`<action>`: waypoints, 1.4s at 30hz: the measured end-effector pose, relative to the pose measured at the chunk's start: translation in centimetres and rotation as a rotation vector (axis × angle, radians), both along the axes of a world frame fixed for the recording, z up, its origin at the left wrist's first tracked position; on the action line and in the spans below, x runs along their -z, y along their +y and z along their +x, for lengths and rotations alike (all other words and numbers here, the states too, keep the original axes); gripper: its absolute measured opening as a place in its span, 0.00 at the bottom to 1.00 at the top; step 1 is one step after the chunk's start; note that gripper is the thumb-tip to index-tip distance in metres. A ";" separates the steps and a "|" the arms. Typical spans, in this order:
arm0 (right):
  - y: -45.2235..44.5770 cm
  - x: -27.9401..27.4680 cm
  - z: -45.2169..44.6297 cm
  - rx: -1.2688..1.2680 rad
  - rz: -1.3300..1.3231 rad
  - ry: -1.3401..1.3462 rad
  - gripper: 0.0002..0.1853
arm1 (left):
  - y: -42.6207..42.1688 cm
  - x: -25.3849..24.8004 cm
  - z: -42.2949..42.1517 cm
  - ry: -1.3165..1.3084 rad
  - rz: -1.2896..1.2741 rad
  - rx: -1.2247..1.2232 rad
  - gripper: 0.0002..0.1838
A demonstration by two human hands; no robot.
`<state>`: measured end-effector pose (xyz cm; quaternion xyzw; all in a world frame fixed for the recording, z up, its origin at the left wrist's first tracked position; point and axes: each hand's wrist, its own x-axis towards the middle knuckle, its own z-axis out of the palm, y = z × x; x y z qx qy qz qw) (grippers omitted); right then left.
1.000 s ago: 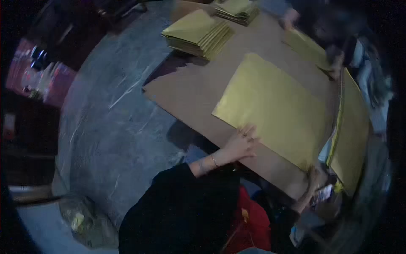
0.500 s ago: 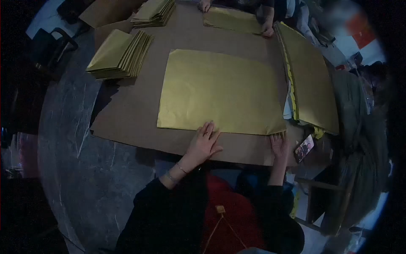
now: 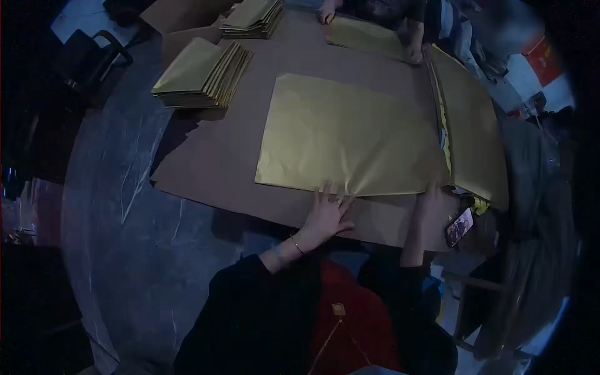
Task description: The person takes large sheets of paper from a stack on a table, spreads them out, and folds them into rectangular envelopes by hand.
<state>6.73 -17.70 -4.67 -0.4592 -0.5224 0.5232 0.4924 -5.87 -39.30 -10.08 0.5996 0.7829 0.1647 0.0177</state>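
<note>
Head view: we put this partway along. Two layered gold stacks, the near stack (image 3: 190, 72) and the far stack (image 3: 253, 19), sit at the far left of the brown board (image 3: 200, 150); we read them as done pieces. Our gold sheet (image 3: 350, 137) lies mid-board before us, spread out, faint creases running up from its near edge, so we count it as unfinished.

Our left hand (image 3: 325, 215) lies palm down, fingers spread and released, fingertips on that near edge, gripping nothing. Our right hand (image 3: 430, 203) is at the near right corner; it's blurred, so we can't tell whether its fingers pinch the paper or only touch it.

Just right of the sheet rests a large gold pile (image 3: 472, 119) with a ragged yellow edge; we judge it material left over. A phone (image 3: 460, 227) lies near our right hand. Across the board, a co-worker's hands (image 3: 415, 51) are at the ends of a smaller gold piece (image 3: 365, 39), also unstacked.
</note>
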 end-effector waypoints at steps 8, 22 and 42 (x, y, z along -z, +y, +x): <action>-10.0 -7.3 -12.9 -0.608 0.631 -0.507 0.17 | 0.2 0.7 0.2 -0.048 -0.001 0.029 0.39; -15.3 5.1 -18.7 -1.213 1.141 -0.741 0.23 | -0.5 0.6 0.6 -0.010 -0.005 0.111 0.32; -15.1 5.9 -18.6 -1.283 1.194 -0.722 0.24 | -0.4 0.8 0.4 -0.165 0.024 0.114 0.31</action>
